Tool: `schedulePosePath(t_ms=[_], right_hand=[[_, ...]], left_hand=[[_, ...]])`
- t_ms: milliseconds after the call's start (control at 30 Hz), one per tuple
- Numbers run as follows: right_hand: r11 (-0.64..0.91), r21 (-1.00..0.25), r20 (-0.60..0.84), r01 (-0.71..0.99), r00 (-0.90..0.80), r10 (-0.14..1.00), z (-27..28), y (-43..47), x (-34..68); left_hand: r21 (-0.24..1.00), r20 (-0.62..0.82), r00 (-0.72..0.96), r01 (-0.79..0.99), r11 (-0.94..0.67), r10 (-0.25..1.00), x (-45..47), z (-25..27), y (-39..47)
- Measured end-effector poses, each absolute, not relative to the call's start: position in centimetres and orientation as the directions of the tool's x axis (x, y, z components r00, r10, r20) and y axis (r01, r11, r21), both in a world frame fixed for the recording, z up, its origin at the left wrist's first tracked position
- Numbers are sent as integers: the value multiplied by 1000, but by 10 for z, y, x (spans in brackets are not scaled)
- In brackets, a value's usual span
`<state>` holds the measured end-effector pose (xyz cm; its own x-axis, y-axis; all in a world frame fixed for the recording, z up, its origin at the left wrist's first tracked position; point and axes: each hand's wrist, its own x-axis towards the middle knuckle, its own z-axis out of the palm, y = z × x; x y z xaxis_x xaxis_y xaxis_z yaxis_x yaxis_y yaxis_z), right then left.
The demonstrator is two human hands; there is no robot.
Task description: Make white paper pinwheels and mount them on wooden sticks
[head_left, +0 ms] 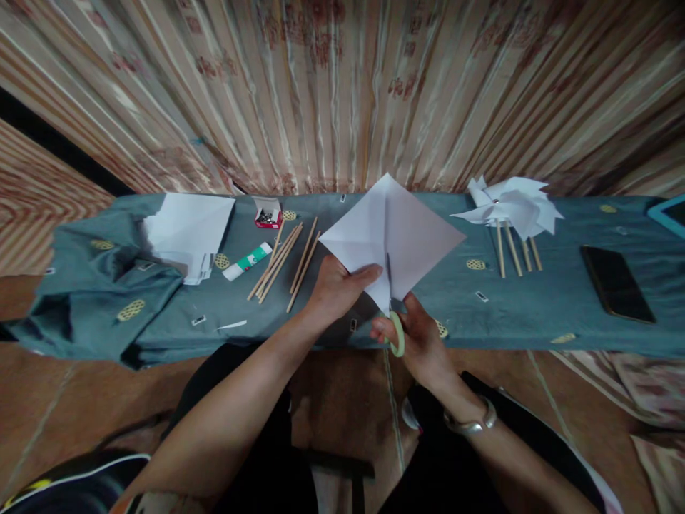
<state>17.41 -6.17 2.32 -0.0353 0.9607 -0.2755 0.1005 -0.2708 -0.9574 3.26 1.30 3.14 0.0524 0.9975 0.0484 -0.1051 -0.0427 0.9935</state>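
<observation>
My left hand (340, 285) grips a square sheet of white paper (417, 232) by its lower left edge, thumb on top. The sheet is turned corner-up and has a crease down its middle. In my right hand (420, 332) is a pair of scissors (397, 335) with pale green handles, fingers closed through the loops. Its blades are at the sheet's bottom corner, pointing up along the crease; one blade shows above the paper. Whether the blades are apart is hard to see.
On the green cloth (514, 307) at left lie a paper stack (187, 228), a glue stick (247, 261), a small red box (267, 214) of metal pins and several wooden sticks (281, 260). At right are paper pinwheels (514, 203) on sticks, a phone (615, 282) and a blue-edged device (663, 214).
</observation>
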Motion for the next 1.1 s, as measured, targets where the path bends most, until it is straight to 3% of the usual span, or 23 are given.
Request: schedulePosePath(t_ms=[533, 800, 967, 1100], right_hand=[[-311, -950, -311, 15, -19, 950, 18, -62, 174], [-236, -943, -284, 236, -201, 937, 16, -66, 187], [-261, -896, -373, 360, -288, 882, 24, -66, 209], [-341, -893, -410, 293, -223, 884, 22, -59, 237]], left_hand=[[980, 80, 8, -182, -77, 997, 33, 30, 13], [976, 65, -33, -207, -70, 997, 26, 33, 18], [983, 123, -178, -113, -145, 976, 10, 39, 31], [983, 185, -171, 20, -184, 968, -4, 34, 37]])
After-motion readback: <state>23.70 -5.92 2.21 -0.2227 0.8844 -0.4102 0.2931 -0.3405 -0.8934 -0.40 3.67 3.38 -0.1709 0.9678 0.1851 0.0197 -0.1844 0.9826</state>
